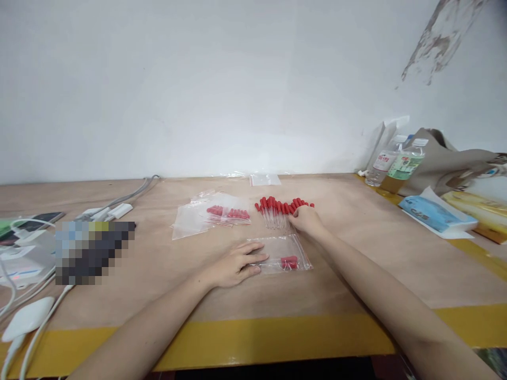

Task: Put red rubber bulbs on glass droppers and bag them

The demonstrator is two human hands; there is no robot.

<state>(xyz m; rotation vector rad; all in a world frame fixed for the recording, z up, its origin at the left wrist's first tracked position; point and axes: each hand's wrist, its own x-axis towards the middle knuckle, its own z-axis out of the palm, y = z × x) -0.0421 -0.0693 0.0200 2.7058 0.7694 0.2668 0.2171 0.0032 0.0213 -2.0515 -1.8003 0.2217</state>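
Note:
My left hand (237,264) lies on the left end of a clear zip bag (273,258), fingers stretched out and apart. Inside that bag, near its right end, are a few red-bulbed droppers (289,262). Beyond it spreads a pile of droppers (273,208) with clear stems and red rubber bulbs. At the pile's right side, my right hand (307,219) has its fingers bent and closed on a dropper, mostly hidden by the hand. To the left, filled bags of droppers (229,212) rest on flat clear zip bags (190,219).
A small white bag (265,180) lies by the wall. On the right stand two bottles (406,163), a grey-brown bag (447,163) and a blue tissue pack (438,211). White cables (43,332), chargers (31,316) and a blurred-out item (93,253) occupy the left. Yellow tape (253,338) runs along the front edge.

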